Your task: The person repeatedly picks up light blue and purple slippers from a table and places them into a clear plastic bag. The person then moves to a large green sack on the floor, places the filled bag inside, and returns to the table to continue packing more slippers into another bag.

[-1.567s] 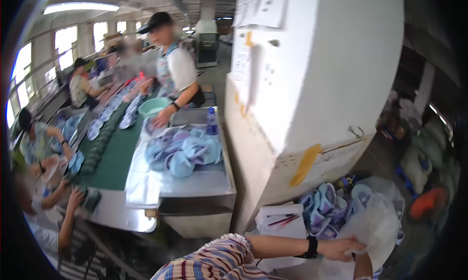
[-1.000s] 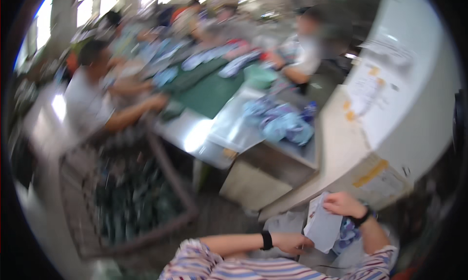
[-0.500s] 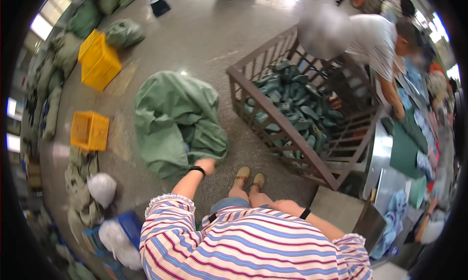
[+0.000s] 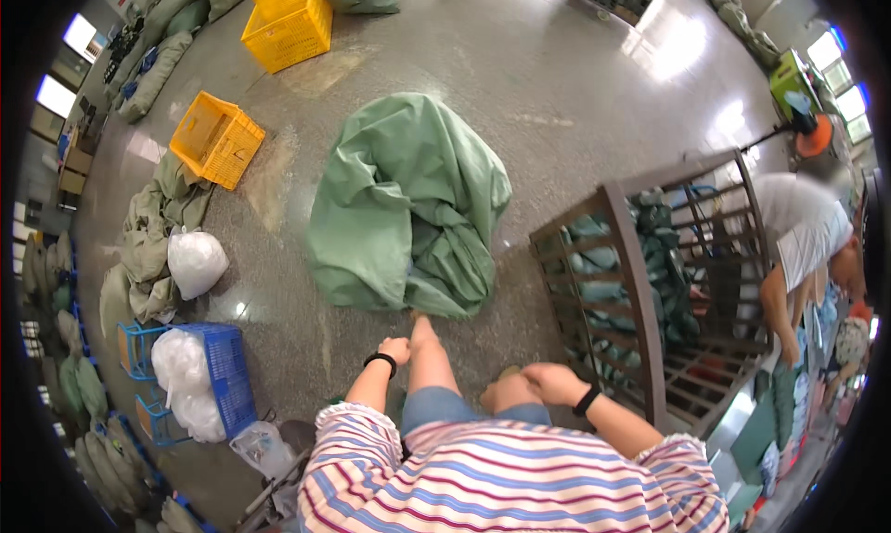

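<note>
A large green fabric sack lies crumpled on the floor in front of me, its folded opening toward my feet. Loosely fisted, my left hand hangs beside my left knee, just short of the sack's near edge and apart from it; nothing shows in it. My right hand is over my right thigh with its fingers curled in, and I see nothing held there. One foot reaches the sack's near edge. To the right stands a brown slatted metal crate heaped with green shoe lasts.
Beyond the crate a person in a white top leans over a worktable with cloth pieces. Yellow plastic crates stand on the left floor. Nearer are a white plastic bag and a blue basket with bags.
My left hand has come away from the sack's edge and back toward my knee. My view has turned right and I have stepped, one leg now forward. My right hand stays curled.
</note>
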### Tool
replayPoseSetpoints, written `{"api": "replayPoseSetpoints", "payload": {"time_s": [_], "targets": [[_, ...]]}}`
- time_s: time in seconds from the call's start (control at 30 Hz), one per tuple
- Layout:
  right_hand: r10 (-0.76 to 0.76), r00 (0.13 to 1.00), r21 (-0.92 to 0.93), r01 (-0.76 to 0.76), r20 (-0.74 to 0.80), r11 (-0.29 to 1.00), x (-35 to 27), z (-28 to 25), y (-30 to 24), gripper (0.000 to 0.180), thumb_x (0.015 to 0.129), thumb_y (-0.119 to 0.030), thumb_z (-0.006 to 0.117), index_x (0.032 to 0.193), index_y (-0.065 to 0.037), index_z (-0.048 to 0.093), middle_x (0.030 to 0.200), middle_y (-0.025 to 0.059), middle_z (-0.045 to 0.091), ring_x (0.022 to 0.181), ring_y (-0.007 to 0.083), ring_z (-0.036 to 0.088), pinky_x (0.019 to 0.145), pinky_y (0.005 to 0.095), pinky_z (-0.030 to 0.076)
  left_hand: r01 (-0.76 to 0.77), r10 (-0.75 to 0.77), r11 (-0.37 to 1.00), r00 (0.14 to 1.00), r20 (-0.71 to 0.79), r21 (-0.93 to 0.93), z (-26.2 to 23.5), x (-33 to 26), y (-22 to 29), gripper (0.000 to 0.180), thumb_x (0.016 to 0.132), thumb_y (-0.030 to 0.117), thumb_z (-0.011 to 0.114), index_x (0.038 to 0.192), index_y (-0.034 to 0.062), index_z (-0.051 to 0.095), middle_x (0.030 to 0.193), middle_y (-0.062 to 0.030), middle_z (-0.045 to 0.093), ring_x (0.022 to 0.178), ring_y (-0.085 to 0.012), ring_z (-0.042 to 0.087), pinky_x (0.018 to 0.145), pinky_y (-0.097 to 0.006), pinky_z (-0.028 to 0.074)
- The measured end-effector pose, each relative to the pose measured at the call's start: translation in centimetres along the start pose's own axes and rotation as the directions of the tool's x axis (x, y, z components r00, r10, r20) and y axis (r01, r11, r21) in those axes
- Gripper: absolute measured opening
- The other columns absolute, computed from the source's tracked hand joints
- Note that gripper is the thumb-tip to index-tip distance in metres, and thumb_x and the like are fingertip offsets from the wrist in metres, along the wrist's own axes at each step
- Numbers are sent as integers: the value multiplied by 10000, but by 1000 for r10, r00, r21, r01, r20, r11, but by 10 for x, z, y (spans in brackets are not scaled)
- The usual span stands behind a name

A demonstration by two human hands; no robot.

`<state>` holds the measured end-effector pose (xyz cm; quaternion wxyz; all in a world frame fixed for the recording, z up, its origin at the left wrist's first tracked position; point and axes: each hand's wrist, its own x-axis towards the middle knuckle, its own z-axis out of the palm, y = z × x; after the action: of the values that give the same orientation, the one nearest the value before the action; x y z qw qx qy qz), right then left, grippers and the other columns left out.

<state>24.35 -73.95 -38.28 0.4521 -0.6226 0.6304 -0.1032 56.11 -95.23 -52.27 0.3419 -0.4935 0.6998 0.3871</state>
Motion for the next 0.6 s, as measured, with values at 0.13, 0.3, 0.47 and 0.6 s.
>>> {"api": "replayPoseSetpoints", "payload": {"time_s": [0.13,0.3,0.47,0.6], "targets": [[208,962,-29,-206,174,978,56,29,-1,306,755,-210,565,1040,-97,565,964,151,605,891,312,578,755,392,470,-230,268,959,927,-261,167,-35,144,-1,284,740,216,519,979,87,603,1043,-118,585,1068,-296,481,879,-412,414],[257,873,-67,-252,414,965,106,61,-14,334,769,-262,588,1065,-107,566,940,153,616,856,305,596,737,394,477,-341,399,868,912,-98,362,-111,241,37,280,792,197,465,1009,97,609,1163,-83,531,1190,-252,384,961,-411,336],[338,900,292,-414,276,862,190,59,-53,220,789,-166,573,990,-78,575,827,183,607,753,337,599,657,392,477,-433,493,452,850,186,780,-125,346,-28,340,854,244,433,1158,109,504,1262,-84,410,1192,-224,306,998,-425,255],[292,890,152,-361,351,920,260,68,-30,241,773,-246,563,952,-88,599,850,130,631,762,285,618,664,377,496,92,-89,996,985,-149,15,-140,342,-133,246,849,205,428,1034,89,541,1011,-114,566,923,-229,521,920,-392,328]]}}
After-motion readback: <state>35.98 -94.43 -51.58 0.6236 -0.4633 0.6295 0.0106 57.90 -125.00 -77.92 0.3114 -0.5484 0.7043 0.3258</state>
